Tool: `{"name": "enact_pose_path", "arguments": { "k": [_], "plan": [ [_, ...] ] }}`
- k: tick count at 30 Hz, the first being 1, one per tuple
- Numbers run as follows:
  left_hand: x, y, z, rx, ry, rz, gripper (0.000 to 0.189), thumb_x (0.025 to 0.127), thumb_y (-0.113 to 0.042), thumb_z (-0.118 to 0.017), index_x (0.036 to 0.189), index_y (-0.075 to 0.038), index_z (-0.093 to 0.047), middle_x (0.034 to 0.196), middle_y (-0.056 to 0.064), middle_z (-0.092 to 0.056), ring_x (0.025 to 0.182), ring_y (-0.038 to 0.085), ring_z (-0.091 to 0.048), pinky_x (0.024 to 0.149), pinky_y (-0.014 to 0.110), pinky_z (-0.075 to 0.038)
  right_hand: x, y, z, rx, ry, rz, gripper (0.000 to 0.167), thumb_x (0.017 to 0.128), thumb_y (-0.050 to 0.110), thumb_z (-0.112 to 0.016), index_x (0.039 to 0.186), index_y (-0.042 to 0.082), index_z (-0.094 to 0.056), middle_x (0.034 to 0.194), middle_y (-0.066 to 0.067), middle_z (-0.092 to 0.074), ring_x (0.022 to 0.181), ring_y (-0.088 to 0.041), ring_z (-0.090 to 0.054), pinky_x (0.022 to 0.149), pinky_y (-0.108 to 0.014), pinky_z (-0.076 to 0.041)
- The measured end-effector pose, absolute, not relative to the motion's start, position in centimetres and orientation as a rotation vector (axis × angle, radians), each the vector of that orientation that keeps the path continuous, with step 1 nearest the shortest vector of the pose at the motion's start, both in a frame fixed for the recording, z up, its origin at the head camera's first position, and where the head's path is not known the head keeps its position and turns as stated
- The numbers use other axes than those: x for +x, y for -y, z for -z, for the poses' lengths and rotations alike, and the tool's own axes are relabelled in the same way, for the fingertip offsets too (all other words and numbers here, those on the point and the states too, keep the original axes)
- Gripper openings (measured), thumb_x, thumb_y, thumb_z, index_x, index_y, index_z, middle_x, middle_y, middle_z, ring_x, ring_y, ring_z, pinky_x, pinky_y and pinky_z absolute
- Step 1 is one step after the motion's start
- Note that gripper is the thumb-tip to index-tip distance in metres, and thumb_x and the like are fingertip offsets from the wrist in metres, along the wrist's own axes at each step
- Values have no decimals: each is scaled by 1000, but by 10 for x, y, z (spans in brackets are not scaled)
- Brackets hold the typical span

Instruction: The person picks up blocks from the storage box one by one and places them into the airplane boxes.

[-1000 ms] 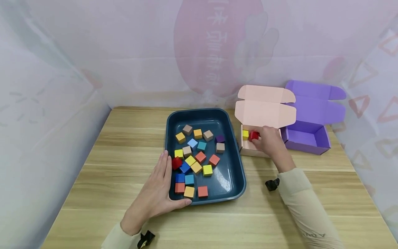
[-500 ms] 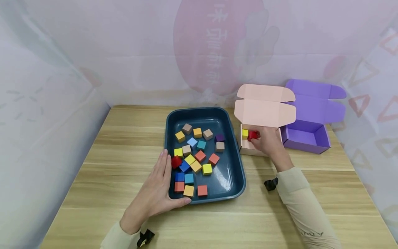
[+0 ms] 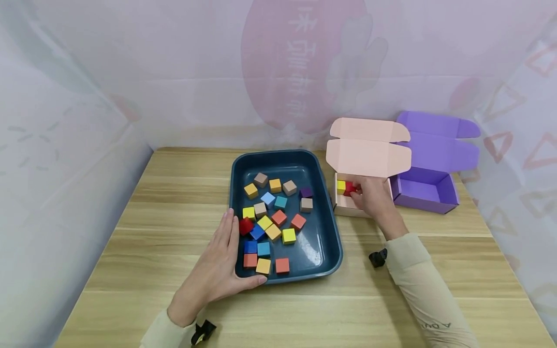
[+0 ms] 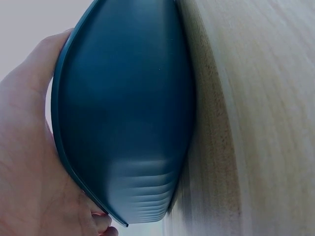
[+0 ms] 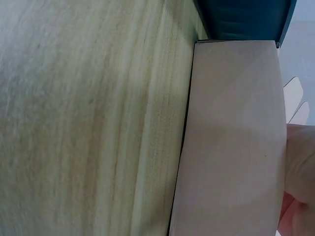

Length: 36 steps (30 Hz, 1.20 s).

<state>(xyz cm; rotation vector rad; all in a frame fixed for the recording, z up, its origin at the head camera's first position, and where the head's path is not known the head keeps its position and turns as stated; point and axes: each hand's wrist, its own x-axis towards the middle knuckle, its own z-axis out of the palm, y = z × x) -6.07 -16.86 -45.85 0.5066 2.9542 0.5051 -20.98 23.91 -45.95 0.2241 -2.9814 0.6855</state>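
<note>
In the head view my right hand [image 3: 375,199] reaches into the peach cardboard box [image 3: 352,211], pinching a red cube [image 3: 349,188] between thumb and fingers. That cube stands close against a yellow cube [image 3: 341,187] at the box's left end. My left hand [image 3: 217,263] rests along the lower left corner of the dark blue tray [image 3: 329,241], fingers straight on its left rim and thumb on the front rim. Several coloured cubes lie in the tray, among them a dark red cube [image 3: 246,226] beside my left fingers. The right wrist view shows mostly the box's front wall [image 5: 231,137].
An open purple box [image 3: 426,200] stands right of the peach one, its lid [image 3: 439,145] folded back. The peach lid [image 3: 359,157] leans back too. Printed cloth walls [image 3: 196,96] surround the wooden table [image 3: 174,193] at the back and sides.
The red cube has shifted slightly left with my right hand, closing the gap to the yellow cube. My left hand stays on the tray. The head view has shifted a little.
</note>
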Motion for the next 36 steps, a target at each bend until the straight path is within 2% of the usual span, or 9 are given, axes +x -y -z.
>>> {"name": "enact_pose_path", "arguments": {
  "k": [6,9,14,16,21,27,32,36],
  "plan": [
    [-60,169,459,502,-2959,-503,143,74,-92,-64,170,-5,-4,180,12,8,166,37,-3,127,64,-31,-210,-240,461,249,2998,-695,17,93,0,-73,109,0,-79,106,-20,-75,98,-37,-64,100,-56,-55],
    [-60,169,459,497,-2958,-494,142,74,-93,-62,170,-5,-5,180,12,7,167,37,-3,126,64,-32,-209,-242,459,268,3002,-708,17,95,1,-72,110,-2,-78,106,-21,-73,98,-38,-65,94,-54,-60],
    [-61,168,458,491,-2946,-481,143,73,-96,-58,170,-6,-3,180,11,8,167,36,-2,127,63,-30,-204,-245,449,331,2987,-587,20,98,7,-72,116,1,-76,98,-18,-74,83,-34,-66,76,-47,-60],
    [-61,168,458,494,-2948,-481,143,73,-96,-58,170,-6,-3,180,11,9,167,37,-2,127,64,-30,-201,-242,441,357,3002,-524,21,98,10,-73,118,3,-77,97,-17,-76,80,-33,-65,74,-46,-60],
    [-61,169,458,500,-2963,-479,143,73,-97,-55,170,-5,-4,180,11,7,167,37,-3,126,64,-32,-190,-223,412,513,2995,-419,25,94,13,-79,117,2,-77,101,-17,-79,85,-33,-73,80,-49,-66],
    [-61,169,458,488,-2951,-480,144,73,-97,-57,170,-6,-3,180,10,9,167,36,-2,127,64,-30,-174,-196,388,821,2887,-312,22,90,16,-83,109,5,-78,95,-11,-80,79,-25,-73,70,-39,-63],
    [-61,168,457,491,-2952,-488,144,73,-98,-56,170,-6,-4,180,11,8,167,37,-2,128,63,-29,-164,-173,379,1062,2957,-374,37,93,21,-83,125,4,-76,118,-14,-78,102,-26,-77,85,-37,-67],
    [-62,167,458,489,-2948,-484,144,72,-99,-54,170,-7,-3,180,10,8,167,36,-2,128,63,-29,-161,-157,381,1183,3047,-381,42,95,24,-82,132,7,-74,126,-12,-76,110,-27,-75,89,-38,-66]
  ]
}}
